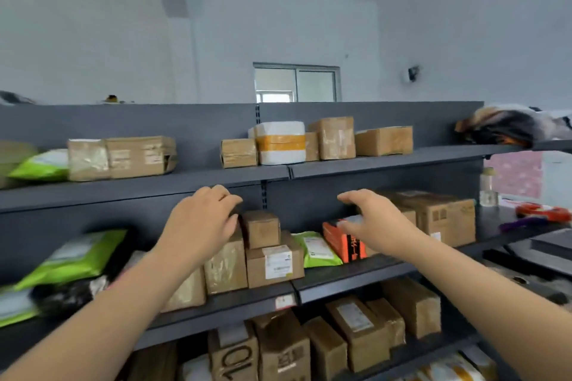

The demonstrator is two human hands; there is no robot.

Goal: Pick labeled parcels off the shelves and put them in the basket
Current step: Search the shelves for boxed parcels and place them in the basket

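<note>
Head view looks up along a dark grey shelving unit (130, 192) crowded with parcels, both bare forearms reaching in from the bottom corners of the frame. At centre-left the left hand (204, 219) hovers with fingers curled and spread, nothing in it, its fingertips (230, 198) just over a taped brown carton (226, 266) on the middle shelf; whether they touch it I cannot tell. Just right of that hand a small cardboard box (260, 228) sits on top of a labelled carton (274, 263), whose white shipping label faces the camera. At centre-right the right hand (371, 219) is likewise loosely spread and empty, held in front of an orange package (343, 241) (partly hidden by the palm). Between the labelled carton and the orange package lies a lime-green mailer bag (318, 249) with a white label. Behind the right wrist stand larger brown cartons (439, 216). On the upper shelf a white foam box (280, 142) banded with yellow tape sits among more brown boxes. At the left edge of the frame, green mailers (74, 257) and dark bags are blurred. More cartons fill the lowest shelf at the bottom centre of the frame. The basket is out of frame.
</note>
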